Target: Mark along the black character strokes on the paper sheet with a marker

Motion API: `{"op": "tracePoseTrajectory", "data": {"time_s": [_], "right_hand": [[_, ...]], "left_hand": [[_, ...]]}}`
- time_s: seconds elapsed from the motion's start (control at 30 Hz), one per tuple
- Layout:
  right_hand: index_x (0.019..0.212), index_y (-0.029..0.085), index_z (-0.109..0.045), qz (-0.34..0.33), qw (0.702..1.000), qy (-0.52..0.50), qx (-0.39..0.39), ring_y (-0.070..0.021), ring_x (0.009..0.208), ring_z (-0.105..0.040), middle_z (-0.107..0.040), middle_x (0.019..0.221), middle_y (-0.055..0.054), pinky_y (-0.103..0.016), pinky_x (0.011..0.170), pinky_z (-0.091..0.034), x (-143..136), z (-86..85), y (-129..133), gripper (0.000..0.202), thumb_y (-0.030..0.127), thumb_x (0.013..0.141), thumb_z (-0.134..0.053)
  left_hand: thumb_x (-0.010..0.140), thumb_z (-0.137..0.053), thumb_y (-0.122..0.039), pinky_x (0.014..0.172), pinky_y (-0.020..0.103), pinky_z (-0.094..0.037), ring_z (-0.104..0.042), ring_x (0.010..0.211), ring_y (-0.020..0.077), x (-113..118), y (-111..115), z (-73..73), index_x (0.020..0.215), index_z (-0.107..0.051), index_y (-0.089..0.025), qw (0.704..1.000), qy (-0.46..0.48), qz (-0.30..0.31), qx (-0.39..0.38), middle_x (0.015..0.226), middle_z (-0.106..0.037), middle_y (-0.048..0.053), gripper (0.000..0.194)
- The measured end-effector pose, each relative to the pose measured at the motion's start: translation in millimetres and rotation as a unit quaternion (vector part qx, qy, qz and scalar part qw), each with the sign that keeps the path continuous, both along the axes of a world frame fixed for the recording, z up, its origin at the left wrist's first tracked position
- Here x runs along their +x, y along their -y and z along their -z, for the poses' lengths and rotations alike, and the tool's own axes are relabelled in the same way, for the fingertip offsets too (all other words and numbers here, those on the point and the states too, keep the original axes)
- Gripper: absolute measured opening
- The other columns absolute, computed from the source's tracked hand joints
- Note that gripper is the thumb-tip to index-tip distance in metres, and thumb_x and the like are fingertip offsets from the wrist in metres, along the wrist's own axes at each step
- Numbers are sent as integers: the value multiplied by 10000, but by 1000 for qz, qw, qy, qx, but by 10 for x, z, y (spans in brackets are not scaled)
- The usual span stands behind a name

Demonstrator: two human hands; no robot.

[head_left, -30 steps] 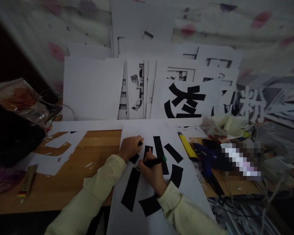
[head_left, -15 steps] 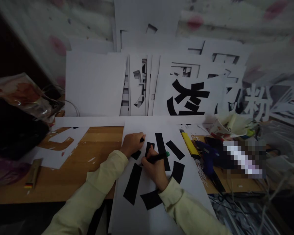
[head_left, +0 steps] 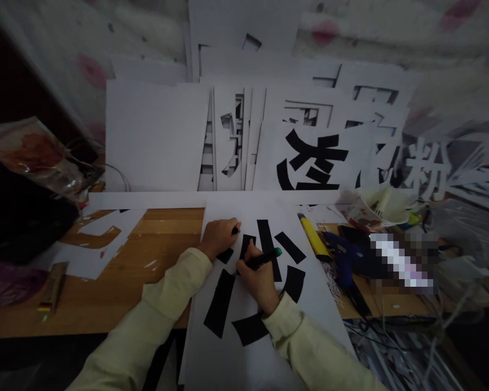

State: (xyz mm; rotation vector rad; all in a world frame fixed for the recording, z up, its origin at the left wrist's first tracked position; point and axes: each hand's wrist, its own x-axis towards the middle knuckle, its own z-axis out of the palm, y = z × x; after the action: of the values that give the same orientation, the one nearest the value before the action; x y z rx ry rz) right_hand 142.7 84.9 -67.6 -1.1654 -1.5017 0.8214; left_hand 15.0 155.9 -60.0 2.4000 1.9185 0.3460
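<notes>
A long white board [head_left: 244,296] carries several black strips, among them a tall one [head_left: 220,304] at its lower left and a slanted one [head_left: 290,247] at its upper right. My right hand [head_left: 261,279] grips a black marker with a green end [head_left: 264,258], its green end pointing right; the tip is hidden by my fingers. My left hand [head_left: 220,238] rests closed at the board's left edge, above a small black piece [head_left: 226,256]. A small black object [head_left: 235,230], like a pen cap, shows between its fingers.
White boards [head_left: 155,136] with cut-outs lean at the back. Right of the board lie a yellow cutter [head_left: 313,237], a blue glue gun [head_left: 346,258] and a paper bowl [head_left: 377,212]. At left are a cut white sheet [head_left: 85,263], a tube [head_left: 54,288] and plastic bags [head_left: 28,146].
The view has shifted slightly. Both hands keep nearly the same place and hold; the marker in my right hand has tilted very little.
</notes>
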Motion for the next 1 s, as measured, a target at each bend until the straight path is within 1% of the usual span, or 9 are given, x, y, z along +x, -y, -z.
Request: {"op": "tracePoseTrajectory", "data": {"time_s": [0.13,0.23,0.37,0.43,0.5,0.57,0.67,0.87,1.0], "right_hand": [[545,237,-253,-1,1000,-3,0,-107,501,-305,-272,497,95,-380,767,-437,13,-13,1,248,165,624,-477],[540,237,-264,-2,1000,-13,-18,-108,498,-308,-286,489,93,-344,688,-418,20,-19,5,242,167,629,-478],[538,236,-272,17,999,-25,-27,-112,515,-314,-297,503,86,-327,651,-407,22,-18,9,249,174,638,-492],[547,237,-287,25,999,-20,-27,-116,525,-338,-312,515,84,-353,700,-430,16,-16,8,264,195,669,-517],[551,238,-300,19,1000,-11,-21,-114,514,-349,-320,508,90,-405,801,-444,5,-10,3,283,216,701,-539],[547,237,-306,8,1000,-5,-10,-106,493,-339,-321,496,99,-452,905,-428,-6,-1,-3,299,221,717,-552],[541,239,-312,3,1000,-2,3,-102,475,-326,-322,483,107,-490,1002,-389,-16,10,-11,306,215,714,-564],[546,241,-284,-4,1000,4,6,-99,472,-300,-286,477,114,-549,1063,-323,-17,1,-1,319,202,717,-551],[545,239,-277,-10,1000,4,11,-99,472,-301,-288,486,110,-530,1036,-359,-22,9,2,299,165,693,-526]], "left_hand": [[971,-330,-397,625,305,-372,-667,800,226,-1,5,-4,895,-628,-217,1000,-1,0,-1,866,-723,53,356],[968,-339,-400,626,301,-372,-667,802,220,0,0,-8,898,-627,-220,1000,0,4,-1,864,-723,50,346],[968,-342,-402,621,299,-367,-668,803,219,1,-8,-10,890,-624,-223,1000,2,7,0,854,-722,44,343],[969,-338,-396,621,299,-364,-669,806,218,-1,-10,-7,888,-623,-224,1000,4,7,1,856,-723,42,343],[968,-339,-392,617,300,-361,-669,806,219,-3,-11,-1,885,-623,-224,1000,4,7,1,858,-723,42,340],[968,-339,-396,615,300,-361,-669,802,219,-5,-11,4,885,-624,-224,1000,5,7,1,859,-724,42,343],[967,-338,-404,620,296,-366,-667,801,214,-4,-9,5,893,-629,-224,1000,6,6,0,862,-724,46,350],[967,-341,-409,641,289,-381,-665,814,210,-5,0,-16,912,-635,-224,1000,12,8,-7,865,-721,47,351],[966,-344,-403,649,294,-388,-664,818,213,-3,3,-22,904,-633,-226,1000,13,5,-11,870,-719,50,345]]}}
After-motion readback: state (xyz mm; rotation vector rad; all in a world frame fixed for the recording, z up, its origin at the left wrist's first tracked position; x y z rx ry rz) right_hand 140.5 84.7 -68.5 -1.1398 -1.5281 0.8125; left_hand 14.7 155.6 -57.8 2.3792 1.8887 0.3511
